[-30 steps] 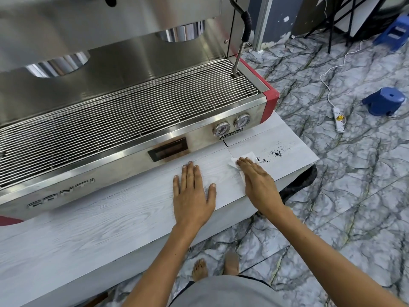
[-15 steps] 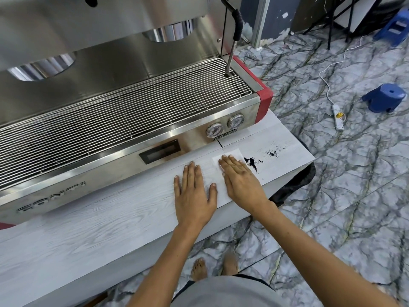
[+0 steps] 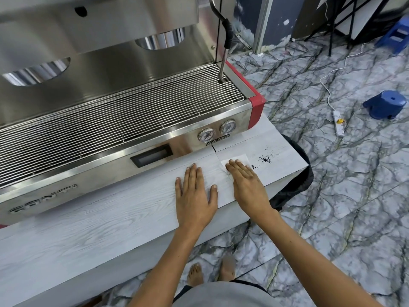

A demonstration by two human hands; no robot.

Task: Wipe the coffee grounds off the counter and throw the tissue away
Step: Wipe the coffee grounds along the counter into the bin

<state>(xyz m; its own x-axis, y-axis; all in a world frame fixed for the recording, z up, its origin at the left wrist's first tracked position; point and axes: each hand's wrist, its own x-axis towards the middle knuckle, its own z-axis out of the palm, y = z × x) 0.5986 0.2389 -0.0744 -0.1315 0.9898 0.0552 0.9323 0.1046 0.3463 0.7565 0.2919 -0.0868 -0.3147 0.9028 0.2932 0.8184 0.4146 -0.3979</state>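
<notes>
The tissue [image 3: 238, 160] is pressed flat on the counter [image 3: 110, 222] under the straight fingers of the right hand [image 3: 246, 185], just left of the coffee grounds [image 3: 265, 158]. The left hand [image 3: 194, 196] is laid open, left of the tissue. Even pressure should be kept and the grounds gathered inward.

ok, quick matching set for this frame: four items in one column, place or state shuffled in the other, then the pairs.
Items:
1. tissue
2. coffee grounds
3. left hand
4. blue stool

Places/states:
A. flat on the bare counter, holding nothing
B. on the floor, right of the counter
C. pressed under the right hand
D. scattered on the counter, right of the tissue

Pairs: 1-C, 2-D, 3-A, 4-B
</notes>
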